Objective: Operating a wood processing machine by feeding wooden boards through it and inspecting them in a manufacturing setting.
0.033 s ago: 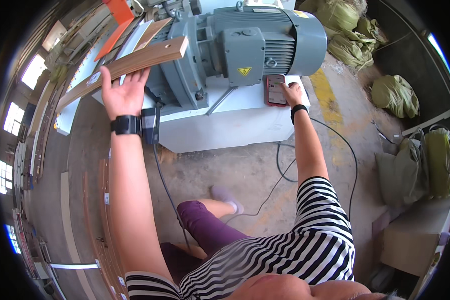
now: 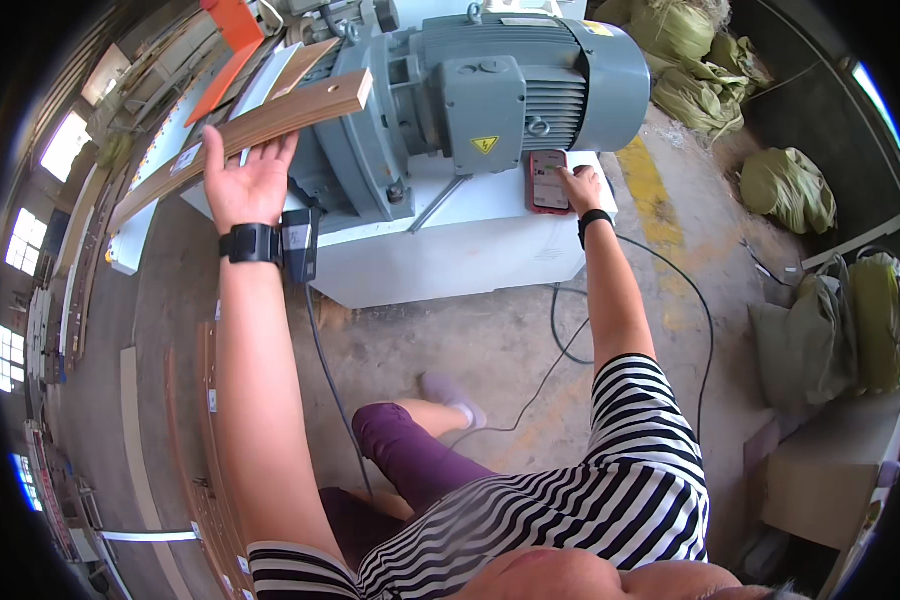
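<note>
My left hand (image 2: 250, 182) is palm up with its fingers stretched out under a long brown wooden plank (image 2: 300, 108). The thumb stands apart from the fingers, at the plank's near side. A red-edged phone (image 2: 547, 182) with a lit screen lies near the right end of a white cabinet (image 2: 450, 262). Bent fingers of my right hand (image 2: 583, 188) are at the phone's right edge, and one digit rests on its screen. Right behind the phone sits a big grey-blue electric motor (image 2: 540, 85) with a yellow warning triangle.
An orange metal bracket (image 2: 222, 85) rises behind the plank. A black box on a cable (image 2: 300, 245) hangs beside my left wrist. Cables (image 2: 705, 300) loop over the floor. Green sacks (image 2: 785, 190) and a cardboard-coloured box (image 2: 820, 490) stand on the right; long boards (image 2: 140, 440) lie on the left.
</note>
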A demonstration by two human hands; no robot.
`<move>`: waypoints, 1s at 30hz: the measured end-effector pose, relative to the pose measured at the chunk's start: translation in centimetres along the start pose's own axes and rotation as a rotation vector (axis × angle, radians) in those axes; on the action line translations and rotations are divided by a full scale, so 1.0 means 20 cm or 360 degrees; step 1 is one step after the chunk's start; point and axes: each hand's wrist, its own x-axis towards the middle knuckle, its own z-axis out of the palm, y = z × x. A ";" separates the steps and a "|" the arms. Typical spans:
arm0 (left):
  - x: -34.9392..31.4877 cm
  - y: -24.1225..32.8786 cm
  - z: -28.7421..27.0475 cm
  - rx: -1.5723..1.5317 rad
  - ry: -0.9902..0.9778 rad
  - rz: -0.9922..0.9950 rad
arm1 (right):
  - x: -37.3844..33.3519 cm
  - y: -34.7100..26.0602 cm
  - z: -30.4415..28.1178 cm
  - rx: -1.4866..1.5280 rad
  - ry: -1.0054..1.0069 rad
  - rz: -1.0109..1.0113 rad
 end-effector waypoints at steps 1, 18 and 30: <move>0.06 -0.01 0.00 -0.0017 0.0085 -0.0023 | 0.00 0.01 0.00 -0.0007 -0.0009 0.0000; -0.27 0.33 -0.12 0.0380 0.0152 0.0126 | 0.06 0.02 -0.03 -0.0050 -0.0209 0.0011; -1.55 0.90 -0.52 0.0983 0.1161 0.0518 | 0.01 0.00 -0.06 -0.0198 -0.0119 0.0001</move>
